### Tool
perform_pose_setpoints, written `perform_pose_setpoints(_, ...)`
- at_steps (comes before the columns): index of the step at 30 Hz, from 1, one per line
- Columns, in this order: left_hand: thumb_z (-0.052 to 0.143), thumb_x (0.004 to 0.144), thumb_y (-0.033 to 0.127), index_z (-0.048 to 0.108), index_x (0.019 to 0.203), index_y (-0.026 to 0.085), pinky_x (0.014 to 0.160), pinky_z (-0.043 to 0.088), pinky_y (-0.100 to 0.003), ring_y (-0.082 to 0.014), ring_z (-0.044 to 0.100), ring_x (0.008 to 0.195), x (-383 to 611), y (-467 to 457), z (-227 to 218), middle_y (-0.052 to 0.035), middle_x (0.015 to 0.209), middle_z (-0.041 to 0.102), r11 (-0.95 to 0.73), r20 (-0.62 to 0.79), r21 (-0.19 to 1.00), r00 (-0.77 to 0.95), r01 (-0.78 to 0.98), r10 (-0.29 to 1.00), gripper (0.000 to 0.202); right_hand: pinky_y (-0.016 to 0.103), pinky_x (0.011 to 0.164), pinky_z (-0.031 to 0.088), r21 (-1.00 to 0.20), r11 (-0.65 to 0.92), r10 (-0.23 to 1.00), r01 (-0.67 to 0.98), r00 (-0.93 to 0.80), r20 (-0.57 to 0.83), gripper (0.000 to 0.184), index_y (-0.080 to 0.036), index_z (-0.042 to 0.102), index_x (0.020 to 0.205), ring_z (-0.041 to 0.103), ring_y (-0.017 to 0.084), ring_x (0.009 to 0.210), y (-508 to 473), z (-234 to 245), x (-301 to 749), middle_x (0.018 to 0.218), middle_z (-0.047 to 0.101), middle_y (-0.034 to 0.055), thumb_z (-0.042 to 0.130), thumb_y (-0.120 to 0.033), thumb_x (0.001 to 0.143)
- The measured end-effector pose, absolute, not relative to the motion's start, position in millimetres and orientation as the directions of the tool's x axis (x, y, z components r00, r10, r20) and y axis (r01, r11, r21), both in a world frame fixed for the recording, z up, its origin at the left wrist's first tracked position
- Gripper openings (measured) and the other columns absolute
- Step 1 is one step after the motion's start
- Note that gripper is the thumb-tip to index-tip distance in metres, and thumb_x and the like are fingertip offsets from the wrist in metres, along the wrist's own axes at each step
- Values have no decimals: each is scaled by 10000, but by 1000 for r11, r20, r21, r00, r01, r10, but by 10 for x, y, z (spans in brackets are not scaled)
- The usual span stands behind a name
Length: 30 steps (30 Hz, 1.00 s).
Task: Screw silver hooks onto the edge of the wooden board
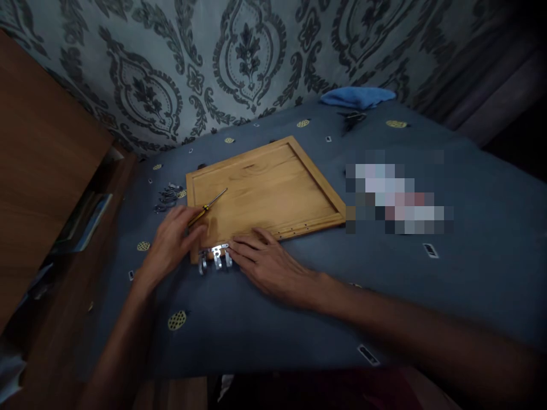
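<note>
A wooden panel (256, 188) with a raised frame lies flat on the blue cloth. My left hand (171, 236) is at its near left corner, closed around the handle of a screwdriver (208, 207) in yellow and black. The metal shaft points up and right over the panel. Shiny metal hinge-like fittings (217, 256) sit along the near edge, their curved parts hanging over it. My right hand (273, 265) rests flat on that edge just right of the fittings, fingers stretched out and fingertips close to the metal. Its thumb is hidden.
Small metal pieces (168, 196) lie in a pile left of the panel. At the back are a blue cloth bundle (358, 97) and a dark object (352, 119). A blurred-out patch (397, 193) covers something on the right. Wooden furniture (47, 171) stands at the left.
</note>
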<state>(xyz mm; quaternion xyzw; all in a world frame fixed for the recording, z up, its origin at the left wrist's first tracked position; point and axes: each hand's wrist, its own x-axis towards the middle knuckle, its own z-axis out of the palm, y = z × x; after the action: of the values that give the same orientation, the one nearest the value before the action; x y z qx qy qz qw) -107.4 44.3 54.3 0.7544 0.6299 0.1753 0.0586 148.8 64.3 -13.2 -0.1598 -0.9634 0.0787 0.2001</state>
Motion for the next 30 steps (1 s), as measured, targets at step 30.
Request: perform_pose_setpoints(30, 708, 919, 582, 646, 1256, 247, 993, 510, -442, -300, 630, 1168, -890, 45, 544, -85, 1234, 694, -251, 20, 392, 264, 885, 964, 480, 600, 1146, 424, -268, 934, 327, 235, -864, 383, 372, -110, 637, 1386, 580, 297, 1348, 684, -95, 1513, 1346, 710, 174, 523, -132, 1033)
